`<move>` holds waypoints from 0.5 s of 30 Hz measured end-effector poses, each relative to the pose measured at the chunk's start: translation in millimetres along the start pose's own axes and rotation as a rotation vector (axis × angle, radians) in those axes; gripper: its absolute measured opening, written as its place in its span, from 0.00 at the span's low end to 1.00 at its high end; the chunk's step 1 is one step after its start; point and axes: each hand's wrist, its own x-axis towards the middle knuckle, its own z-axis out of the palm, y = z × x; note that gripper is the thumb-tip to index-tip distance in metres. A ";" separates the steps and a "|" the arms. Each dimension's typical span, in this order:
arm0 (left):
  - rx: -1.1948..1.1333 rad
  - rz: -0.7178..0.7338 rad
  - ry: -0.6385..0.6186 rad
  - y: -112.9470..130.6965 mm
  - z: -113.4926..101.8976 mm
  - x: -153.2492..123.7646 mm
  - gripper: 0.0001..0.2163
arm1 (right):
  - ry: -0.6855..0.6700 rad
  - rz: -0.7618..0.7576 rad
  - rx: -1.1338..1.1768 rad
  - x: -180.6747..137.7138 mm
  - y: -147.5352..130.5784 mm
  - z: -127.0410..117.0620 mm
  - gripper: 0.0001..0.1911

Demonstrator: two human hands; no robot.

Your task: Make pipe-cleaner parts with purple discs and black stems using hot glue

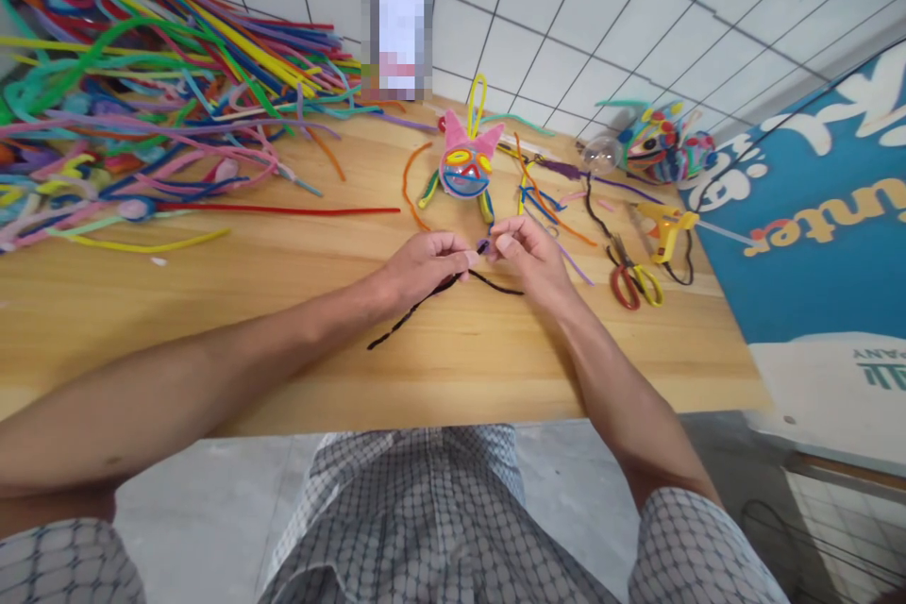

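Between my two hands, above the wooden table, is a black pipe cleaner [409,313] with loose ends that trail down left and right. My left hand [433,266] pinches it near its middle with thumb and fingers. My right hand [528,255] is closed at the upper part, fingertips close to the left ones; a small dark purple bit shows there. Just beyond my hands stands a figure [465,172] with a clear ball body, pink ears, yellow-ringed eyes, a blue mouth and a yellow loop on top. One of its dangling legs reaches down near my right fingertips.
A big heap of coloured pipe cleaners [212,104] covers the table's left. A phone-like screen [400,28] leans on the tiled wall. To the right lie scissors [635,283], a yellow glue gun [665,231], a clear ball [600,154] and another colourful figure [658,146].
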 end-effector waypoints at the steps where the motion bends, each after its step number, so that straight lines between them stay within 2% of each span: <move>1: -0.001 0.004 -0.001 -1.1 -0.1 0.4 0.10 | -0.004 0.010 0.006 0.1 -0.2 0.0 0.23; 8: 0.052 0.028 -0.071 -9.4 -0.9 5.7 0.11 | -0.098 0.076 -0.083 -3.0 0.8 3.6 0.24; 12: 0.082 0.064 -0.058 -9.7 -1.4 6.5 0.10 | -0.068 0.082 -0.087 -3.8 1.5 5.7 0.26; 15: -0.007 0.065 -0.112 -12.7 -2.2 7.9 0.12 | -0.041 0.095 -0.024 -3.7 0.2 6.2 0.26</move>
